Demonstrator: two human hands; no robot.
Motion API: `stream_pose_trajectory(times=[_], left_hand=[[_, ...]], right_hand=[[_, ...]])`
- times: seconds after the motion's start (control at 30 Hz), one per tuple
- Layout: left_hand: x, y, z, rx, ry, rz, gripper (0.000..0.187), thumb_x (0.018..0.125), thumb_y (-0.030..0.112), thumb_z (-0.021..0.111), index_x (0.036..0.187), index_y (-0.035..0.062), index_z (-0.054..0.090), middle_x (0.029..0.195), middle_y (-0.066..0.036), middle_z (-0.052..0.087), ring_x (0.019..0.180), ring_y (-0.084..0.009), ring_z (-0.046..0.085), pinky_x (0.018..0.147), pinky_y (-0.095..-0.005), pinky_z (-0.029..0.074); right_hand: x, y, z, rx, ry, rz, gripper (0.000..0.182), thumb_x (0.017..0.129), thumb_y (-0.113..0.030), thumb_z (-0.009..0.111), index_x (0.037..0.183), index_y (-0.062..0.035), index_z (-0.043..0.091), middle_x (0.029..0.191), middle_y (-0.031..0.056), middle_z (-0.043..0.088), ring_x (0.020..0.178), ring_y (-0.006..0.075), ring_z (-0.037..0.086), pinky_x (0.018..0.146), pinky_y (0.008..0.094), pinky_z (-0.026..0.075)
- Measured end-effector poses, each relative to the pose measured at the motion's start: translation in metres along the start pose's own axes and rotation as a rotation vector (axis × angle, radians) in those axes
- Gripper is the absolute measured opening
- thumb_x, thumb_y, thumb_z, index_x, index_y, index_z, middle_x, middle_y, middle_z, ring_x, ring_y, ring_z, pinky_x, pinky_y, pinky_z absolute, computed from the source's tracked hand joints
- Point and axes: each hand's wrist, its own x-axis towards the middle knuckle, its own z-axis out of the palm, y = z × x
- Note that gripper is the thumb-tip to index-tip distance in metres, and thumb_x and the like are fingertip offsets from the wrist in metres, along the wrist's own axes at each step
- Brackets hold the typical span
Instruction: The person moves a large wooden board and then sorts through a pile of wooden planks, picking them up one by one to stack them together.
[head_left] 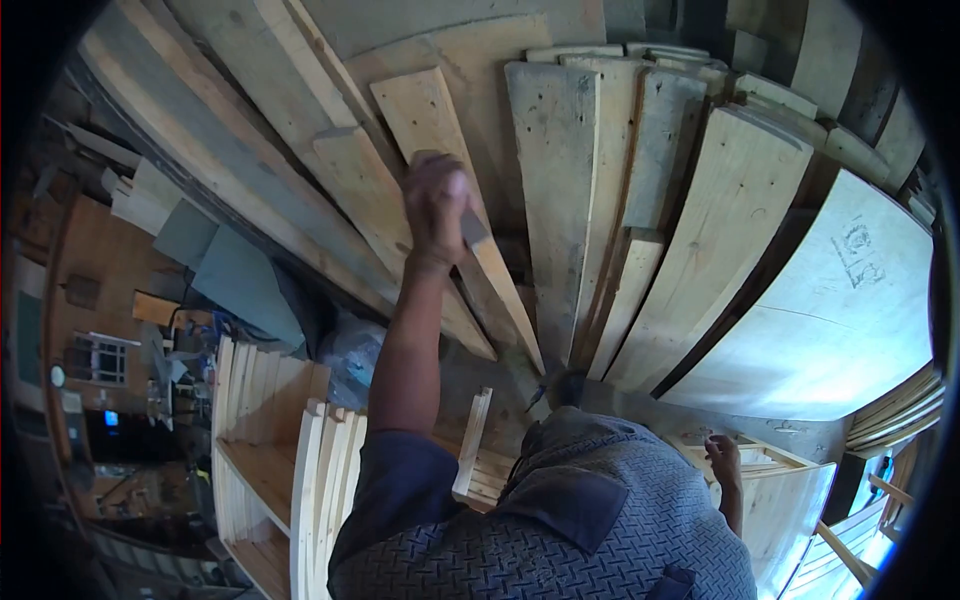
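Observation:
My left hand (pixel 437 195) is closed in a fist over a long pale board (pixel 425 110) that leans among other boards. A small dark flat patch (pixel 472 229) shows beside its lower edge; whether it is an object in the hand or a shadow is unclear. Low on the right, my right hand (pixel 722 455) hangs beside a light wooden frame (pixel 765 462), fingers loosely bent and apart, with nothing visible in it.
Upright boards (pixel 555 180) fan across the back. On the right leans a large pale sheet (pixel 840 300) with a printed mark. Stacked wooden frames (pixel 265 400) stand at lower left, near a clear plastic bag (pixel 355 355). A cluttered bench area lies farther left.

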Motion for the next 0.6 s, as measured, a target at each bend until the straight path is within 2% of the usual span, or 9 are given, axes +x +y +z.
stream_pose_trajectory(times=[0.07,0.1,0.17,0.27,0.4,0.47,0.5,0.53,0.6], left_hand=[[0.001,-0.017,-0.010,0.198,0.282,-0.232,0.054,0.092,0.038,0.044,0.051,0.0026,0.049,0.055,-0.010,0.052,0.063,-0.0274,0.052,0.066,-0.0409,0.039],[0.006,-0.025,-0.016,0.187,0.283,-0.219,0.054,0.092,0.038,0.044,0.051,0.0026,0.049,0.055,-0.010,0.052,0.063,-0.0274,0.052,0.066,-0.0409,0.039],[0.015,-0.041,-0.030,0.425,0.441,-0.262,0.052,0.091,0.033,0.048,0.053,-0.0018,0.055,0.055,-0.015,0.055,0.060,-0.0311,0.055,0.061,-0.0419,0.041],[0.044,-0.058,-0.039,0.511,0.407,-0.255,0.051,0.091,0.035,0.048,0.063,-0.0047,0.063,0.060,-0.020,0.060,0.062,-0.0352,0.060,0.061,-0.0453,0.043],[0.083,-0.089,-0.034,0.564,0.303,-0.306,0.049,0.091,0.035,0.046,0.069,-0.0045,0.066,0.067,-0.023,0.063,0.067,-0.0390,0.063,0.063,-0.0471,0.045],[0.089,-0.118,-0.020,0.664,0.275,-0.458,0.048,0.091,0.035,0.044,0.071,-0.0015,0.067,0.070,-0.023,0.064,0.071,-0.0406,0.064,0.064,-0.0477,0.046],[0.088,-0.133,-0.012,0.657,0.299,-0.393,0.045,0.088,0.033,0.046,0.061,0.0015,0.065,0.064,-0.020,0.063,0.069,-0.0399,0.062,0.069,-0.0456,0.048],[0.084,-0.156,-0.006,0.649,0.301,-0.386,0.045,0.088,0.033,0.046,0.061,0.0015,0.065,0.064,-0.020,0.063,0.069,-0.0399,0.062,0.069,-0.0456,0.048],[0.078,-0.186,0.001,0.772,0.150,-0.354,0.034,0.086,0.031,0.052,0.076,0.0025,0.068,0.083,-0.017,0.067,0.087,-0.0365,0.061,0.083,-0.0468,0.044]], right_hand=[[-0.004,0.011,0.005,0.016,0.017,0.026,0.032,0.086,-0.024,0.065,0.102,0.0033,0.063,0.082,0.0168,0.068,0.068,0.0200,0.066,0.064,0.0324,0.051],[-0.007,0.017,0.010,0.028,0.020,0.057,0.031,0.086,-0.024,0.065,0.101,0.0029,0.064,0.082,0.0170,0.068,0.068,0.0201,0.066,0.063,0.0323,0.051],[-0.016,0.028,0.018,0.058,0.032,0.062,0.031,0.086,-0.024,0.065,0.101,0.0028,0.064,0.082,0.0174,0.068,0.067,0.0202,0.066,0.063,0.0322,0.052],[-0.025,0.042,0.030,0.053,0.042,0.090,0.031,0.085,-0.024,0.066,0.101,0.0027,0.064,0.083,0.0184,0.069,0.066,0.0207,0.067,0.061,0.0324,0.052],[-0.031,0.035,0.039,0.048,0.050,0.126,0.032,0.085,-0.025,0.067,0.101,0.0029,0.064,0.085,0.0189,0.069,0.066,0.0216,0.068,0.060,0.0326,0.053],[-0.033,0.029,0.044,0.104,0.088,0.124,0.033,0.085,-0.025,0.067,0.101,0.0028,0.064,0.085,0.0188,0.069,0.067,0.0213,0.068,0.060,0.0313,0.053],[-0.036,0.021,0.045,0.109,0.099,0.124,0.033,0.085,-0.025,0.067,0.101,0.0028,0.064,0.085,0.0188,0.069,0.067,0.0213,0.068,0.060,0.0313,0.053],[-0.042,0.008,0.044,0.108,0.100,0.158,0.033,0.085,-0.025,0.067,0.102,0.0029,0.064,0.086,0.0187,0.069,0.067,0.0209,0.068,0.060,0.0310,0.053],[-0.045,0.011,0.046,0.109,0.105,0.197,0.032,0.085,-0.024,0.067,0.102,0.0030,0.064,0.086,0.0186,0.069,0.068,0.0205,0.068,0.060,0.0306,0.053]])
